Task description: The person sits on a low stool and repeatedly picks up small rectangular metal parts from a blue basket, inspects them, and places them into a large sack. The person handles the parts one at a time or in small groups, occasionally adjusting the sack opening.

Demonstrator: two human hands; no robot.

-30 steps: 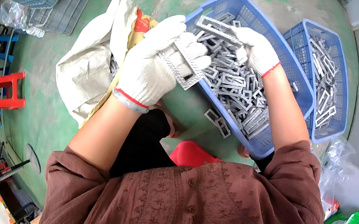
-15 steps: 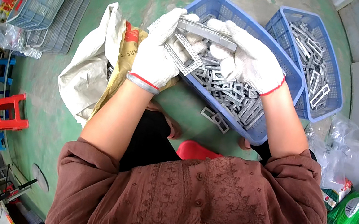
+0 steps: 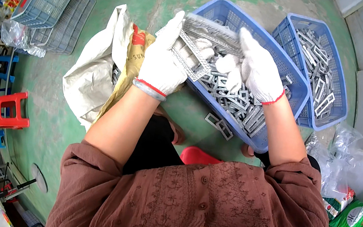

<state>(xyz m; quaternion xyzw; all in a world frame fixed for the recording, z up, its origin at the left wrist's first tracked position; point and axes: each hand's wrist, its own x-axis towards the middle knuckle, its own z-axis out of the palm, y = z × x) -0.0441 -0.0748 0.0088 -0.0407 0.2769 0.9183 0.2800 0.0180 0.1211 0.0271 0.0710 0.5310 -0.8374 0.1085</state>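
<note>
In white knit gloves, my left hand (image 3: 165, 64) and my right hand (image 3: 262, 72) are both closed on grey metal frames above a blue crate. The left hand grips a rectangular frame (image 3: 194, 70) with a dotted edge. A stack of frames (image 3: 215, 33), smeared by motion, spans between the two hands. My right fingers curl round its right end; parts of the fingers show through the openings. Below them the blue crate (image 3: 222, 102) holds a pile of loose grey frames (image 3: 238, 96). Two joined-looking frames (image 3: 219, 126) lie on the green floor beside the crate's near side.
A second blue crate (image 3: 340, 110) with more frames stands at the right. An open white and yellow sack (image 3: 92, 83) sits to the left. Further left are stacked grey crates (image 3: 64, 20) and a red stool (image 3: 12, 110). Plastic bags (image 3: 333, 160) lie at the right.
The stack between my hands has tilted and turned, its wide side now blurred. My right hand has moved slightly right and its fingers point more upward. The view has shifted a little.
</note>
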